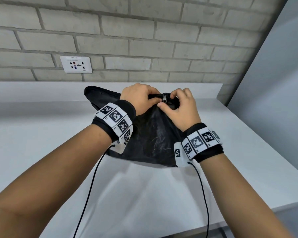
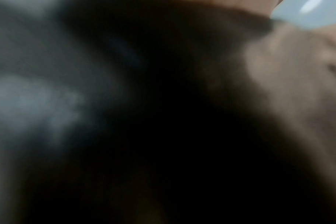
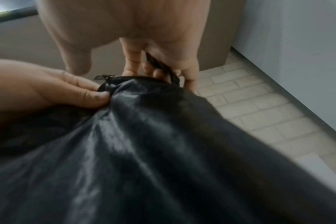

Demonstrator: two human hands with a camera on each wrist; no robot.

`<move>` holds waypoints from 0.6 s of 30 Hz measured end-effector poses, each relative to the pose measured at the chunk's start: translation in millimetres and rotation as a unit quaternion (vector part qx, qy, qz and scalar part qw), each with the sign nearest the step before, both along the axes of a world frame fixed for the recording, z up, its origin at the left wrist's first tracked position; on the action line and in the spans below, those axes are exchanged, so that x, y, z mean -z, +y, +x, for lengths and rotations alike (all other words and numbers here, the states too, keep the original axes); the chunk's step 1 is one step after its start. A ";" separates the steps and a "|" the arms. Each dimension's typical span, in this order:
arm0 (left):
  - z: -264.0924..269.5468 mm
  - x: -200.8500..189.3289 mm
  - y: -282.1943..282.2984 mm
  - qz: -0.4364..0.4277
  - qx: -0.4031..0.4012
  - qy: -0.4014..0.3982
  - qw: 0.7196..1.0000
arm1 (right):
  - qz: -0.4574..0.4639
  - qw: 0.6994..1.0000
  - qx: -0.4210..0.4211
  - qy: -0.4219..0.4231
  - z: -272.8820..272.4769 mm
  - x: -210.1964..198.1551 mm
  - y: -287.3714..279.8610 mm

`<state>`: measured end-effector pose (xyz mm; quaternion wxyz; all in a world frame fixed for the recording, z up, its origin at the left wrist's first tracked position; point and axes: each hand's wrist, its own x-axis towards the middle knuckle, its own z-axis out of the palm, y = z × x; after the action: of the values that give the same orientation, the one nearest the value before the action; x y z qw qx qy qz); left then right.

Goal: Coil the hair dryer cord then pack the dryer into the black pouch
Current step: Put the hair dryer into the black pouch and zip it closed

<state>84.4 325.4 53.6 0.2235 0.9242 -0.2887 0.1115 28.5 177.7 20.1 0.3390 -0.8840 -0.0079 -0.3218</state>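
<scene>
The black pouch [image 1: 151, 134] lies bunched on the white counter [image 1: 41, 143], its top edge lifted. A metal zipper pull [image 1: 165, 98] sits at that edge between my hands. My left hand [image 1: 153, 98] pinches the fabric just left of the pull. My right hand [image 1: 175, 100] grips the edge just right of it, fingers curled round a fold. In the right wrist view my right hand [image 3: 159, 72] holds the pouch [image 3: 163, 151] rim while my left hand [image 3: 94, 94] pinches beside the zipper pull [image 3: 104, 77]. No hair dryer or cord shows. The left wrist view is dark and blurred.
A wall socket [image 1: 76, 64] sits in the grey brick wall [image 1: 144, 40] behind the counter. A pale wall panel [image 1: 273, 74] closes off the right side. The counter's front edge [image 1: 248, 215] runs at lower right. Thin black cables hang from both wristbands.
</scene>
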 end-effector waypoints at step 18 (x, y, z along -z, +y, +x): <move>2.0 2.5 7.8 -0.024 -0.018 -0.011 0.999 | 0.020 0.982 0.151 -0.112 4.4 -10.8 -27.1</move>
<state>86.3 333.1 51.1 0.2400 0.9224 -0.2720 0.1328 32.9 150.6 30.9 0.3015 -0.8264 0.0943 -0.4661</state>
